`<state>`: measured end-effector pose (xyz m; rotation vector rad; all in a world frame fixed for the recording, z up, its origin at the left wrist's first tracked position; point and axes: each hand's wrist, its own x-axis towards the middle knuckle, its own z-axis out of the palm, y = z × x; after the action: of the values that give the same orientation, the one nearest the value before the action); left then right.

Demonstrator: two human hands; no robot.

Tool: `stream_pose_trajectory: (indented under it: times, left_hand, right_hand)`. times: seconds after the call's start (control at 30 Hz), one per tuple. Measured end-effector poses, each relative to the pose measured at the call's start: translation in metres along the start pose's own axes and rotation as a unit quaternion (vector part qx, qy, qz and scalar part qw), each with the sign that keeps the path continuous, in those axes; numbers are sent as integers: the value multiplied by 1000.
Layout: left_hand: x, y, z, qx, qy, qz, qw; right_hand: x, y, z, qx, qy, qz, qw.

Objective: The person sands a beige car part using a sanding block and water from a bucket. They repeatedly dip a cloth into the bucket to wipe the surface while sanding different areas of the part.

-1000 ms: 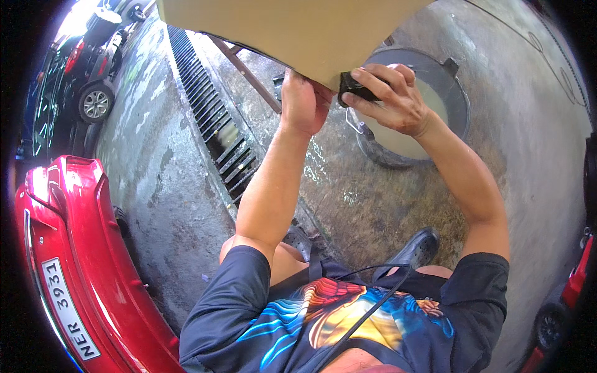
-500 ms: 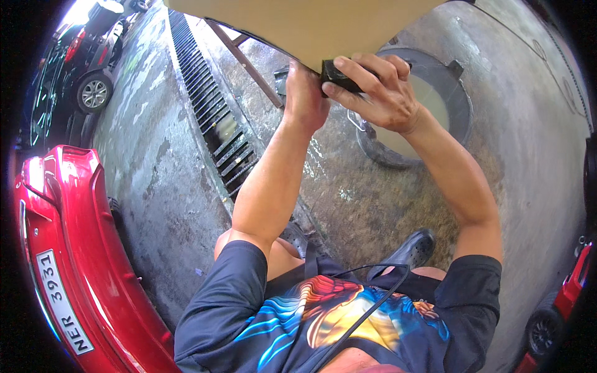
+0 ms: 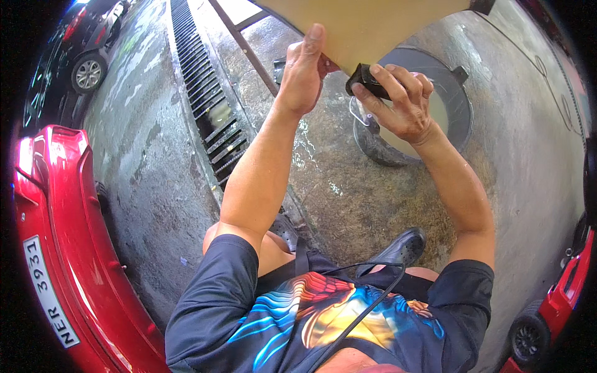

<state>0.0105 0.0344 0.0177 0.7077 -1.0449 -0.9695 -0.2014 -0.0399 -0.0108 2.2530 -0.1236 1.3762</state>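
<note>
A smooth beige panel juts in from the top, narrowing to a corner in front of me. My left hand grips its left edge, thumb on the upper face and fingers underneath, mostly hidden. In my right hand is a black sanding block, with fingers wrapped over it. The block lies against the panel's near corner. Below my right hand stands a dark tub of cloudy liquid, with a wire handle.
A dark metal stand leg slants down beside the panel. To its left, a slatted drain grate crosses the wet concrete floor. A red car bumper is at left, a dark car behind it. Another red vehicle stands at right.
My right hand and the block have moved right and slightly down at the panel's corner. The left hand's thumb now shows on the panel's upper face. The whole view has shifted slightly.
</note>
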Motion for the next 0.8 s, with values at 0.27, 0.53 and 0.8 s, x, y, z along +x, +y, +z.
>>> stream_pose_trajectory:
  times: [0.27, 0.53, 0.8]
  left_hand:
    - [-3, 13, 15, 85, 54, -24, 995]
    - [-2, 16, 13, 160, 34, -26, 986]
    - [-2, 19, 12, 185, 29, -29, 982]
  right_hand:
    - [27, -11, -1, -52, 1, -27, 998]
    - [35, -14, -7, -98, -42, -21, 994]
    - [39, -26, -6, -125, -47, -16, 991]
